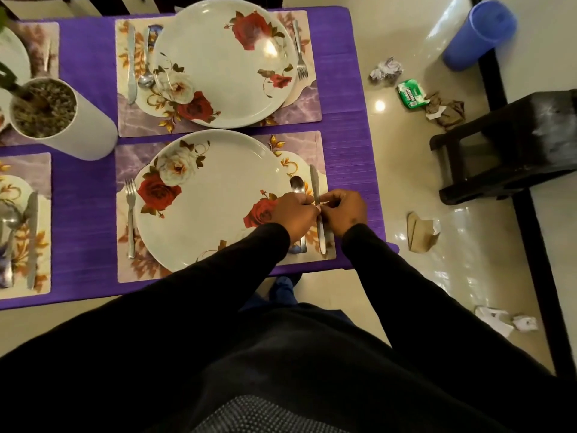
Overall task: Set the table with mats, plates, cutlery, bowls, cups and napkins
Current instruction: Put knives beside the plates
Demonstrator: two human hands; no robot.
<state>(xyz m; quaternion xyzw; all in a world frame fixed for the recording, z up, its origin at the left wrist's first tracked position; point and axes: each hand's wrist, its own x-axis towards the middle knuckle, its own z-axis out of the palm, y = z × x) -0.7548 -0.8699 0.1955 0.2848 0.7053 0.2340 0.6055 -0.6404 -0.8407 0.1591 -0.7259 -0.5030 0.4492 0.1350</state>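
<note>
Both hands meet at lower right of near plate [212, 198]: left hand [293, 214] and right hand [345, 212] curl fingertips onto knife [317, 207], we reckon squaring it beside spoon [297, 185] on mat [323, 157]. Fork [130, 214] sits left.

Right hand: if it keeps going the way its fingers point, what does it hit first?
The right hand points left toward the near plate. First in line is the knife, which its fingertips already seem to pinch. Just beyond lie the spoon and the left hand. Depth is unclear.
</note>
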